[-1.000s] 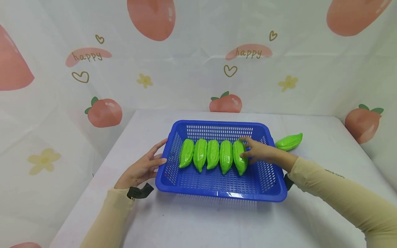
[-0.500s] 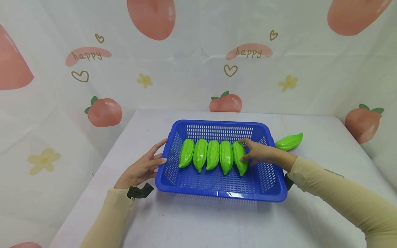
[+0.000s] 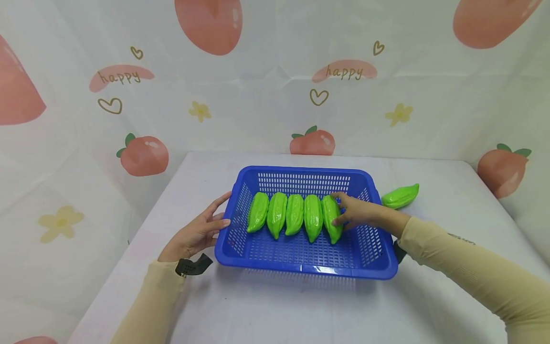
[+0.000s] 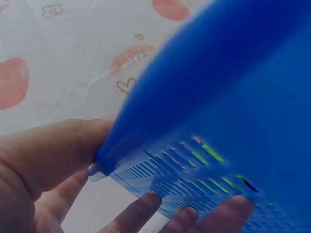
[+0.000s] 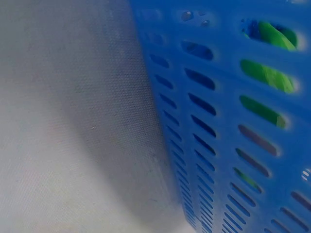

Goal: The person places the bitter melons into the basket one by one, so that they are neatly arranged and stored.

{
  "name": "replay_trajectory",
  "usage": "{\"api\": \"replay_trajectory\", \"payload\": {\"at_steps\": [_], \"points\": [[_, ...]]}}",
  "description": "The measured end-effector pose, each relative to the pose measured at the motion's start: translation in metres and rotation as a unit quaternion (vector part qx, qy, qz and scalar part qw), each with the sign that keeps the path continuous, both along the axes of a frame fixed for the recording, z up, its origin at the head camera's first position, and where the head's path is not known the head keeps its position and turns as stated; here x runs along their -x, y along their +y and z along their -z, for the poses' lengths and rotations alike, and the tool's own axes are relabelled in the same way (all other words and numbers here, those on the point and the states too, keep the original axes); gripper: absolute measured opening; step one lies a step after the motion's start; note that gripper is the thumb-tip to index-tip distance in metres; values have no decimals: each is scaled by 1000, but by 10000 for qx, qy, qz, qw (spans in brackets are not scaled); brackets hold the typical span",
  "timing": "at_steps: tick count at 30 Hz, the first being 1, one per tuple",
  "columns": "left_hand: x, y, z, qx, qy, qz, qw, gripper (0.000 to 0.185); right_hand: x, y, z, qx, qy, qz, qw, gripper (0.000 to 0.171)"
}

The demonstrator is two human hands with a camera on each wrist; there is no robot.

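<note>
In the head view a blue plastic basket (image 3: 301, 269) holds a row of several bright green bitter gourds (image 3: 277, 215), glossy and ridged with pointed ends. My right hand (image 3: 356, 210) reaches over the basket's right rim and holds the rightmost bitter gourd (image 3: 332, 231) between thumb and fingers. That gourd lies at the end of the row, beside its neighbour. My left hand (image 3: 197, 234) grips the basket's left side, thumb at the rim and fingers along the outer wall. In the left wrist view the fingers (image 4: 182, 218) spread under the slotted side.
Another green bitter gourd (image 3: 400, 197) lies on the white-covered table (image 3: 275, 310), just outside the basket's right back corner. A white curtain (image 3: 258, 95) printed with fruit and hearts hangs behind. The right wrist view is filled by the basket's slotted outer wall (image 5: 228, 116) and the white tabletop.
The rightmost bitter gourd has shifted very slightly, its lower tip a little to the right of where it was a second ago. Both hands have stayed nearly in place.
</note>
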State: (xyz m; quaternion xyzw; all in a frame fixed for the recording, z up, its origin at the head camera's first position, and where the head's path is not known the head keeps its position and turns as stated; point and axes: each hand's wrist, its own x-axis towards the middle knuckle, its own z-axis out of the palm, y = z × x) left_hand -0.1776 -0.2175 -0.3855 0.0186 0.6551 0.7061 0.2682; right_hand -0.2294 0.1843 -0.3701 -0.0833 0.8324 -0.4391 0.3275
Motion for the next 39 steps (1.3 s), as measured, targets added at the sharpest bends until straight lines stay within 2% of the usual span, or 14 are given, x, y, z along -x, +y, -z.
{"api": "replay_trajectory", "payload": {"at_steps": [5,17,26,34,39], "points": [[0,0,0,41,4,-6,10000,78,1,0,2,-133,125,-28,9998,86],[-1,0,0,76,15,-35,10000,78,2,0,2,32,-14,19,10000,87],[0,0,0,-22,-50,-46,10000,79,1,-1,1,-39,22,20,10000,86],[0,1,0,160,-37,-123,9998,78,-1,-1,-1,1,83,-5,10000,87],[0,1,0,119,-62,-147,9998,78,-1,0,-1,50,109,-39,9999,88]]}}
